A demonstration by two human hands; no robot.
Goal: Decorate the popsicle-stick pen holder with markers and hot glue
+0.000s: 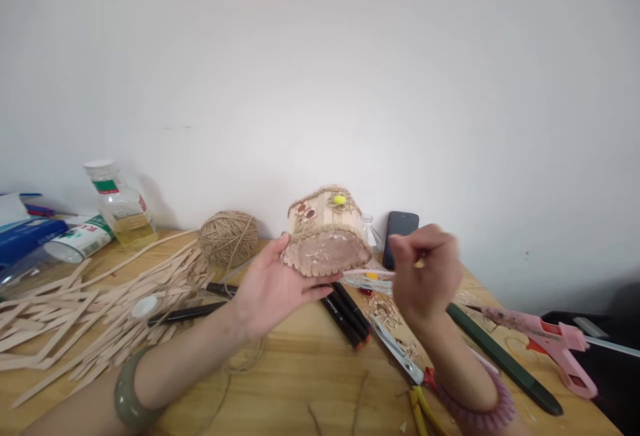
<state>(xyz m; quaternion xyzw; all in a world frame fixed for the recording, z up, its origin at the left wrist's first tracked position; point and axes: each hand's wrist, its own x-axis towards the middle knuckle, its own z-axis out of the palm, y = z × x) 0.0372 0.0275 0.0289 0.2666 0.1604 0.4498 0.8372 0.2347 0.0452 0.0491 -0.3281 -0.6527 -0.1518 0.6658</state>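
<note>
My left hand (267,289) is closed around the lower left side of a small wooden-stick container (320,219), held tilted above the table. Its stick walls are edged with twine, and a glossy clear film covers the scalloped end facing me. A yellow pompom on a twine bow (339,201) and reddish-brown round pieces (305,211) decorate its side. To the right, apart from the container, my right hand (427,276) is raised and blurred. Its fingers are curled closed, and whatever they may hold is hidden.
A twine ball (229,237), a pile of flat wooden sticks (100,316) and an oil bottle (123,206) are on the left. Black markers (345,316), scissors (397,349), a phone (401,226), a dark green stick-shaped case (505,359) and a pink glue gun (545,336) lie towards the right.
</note>
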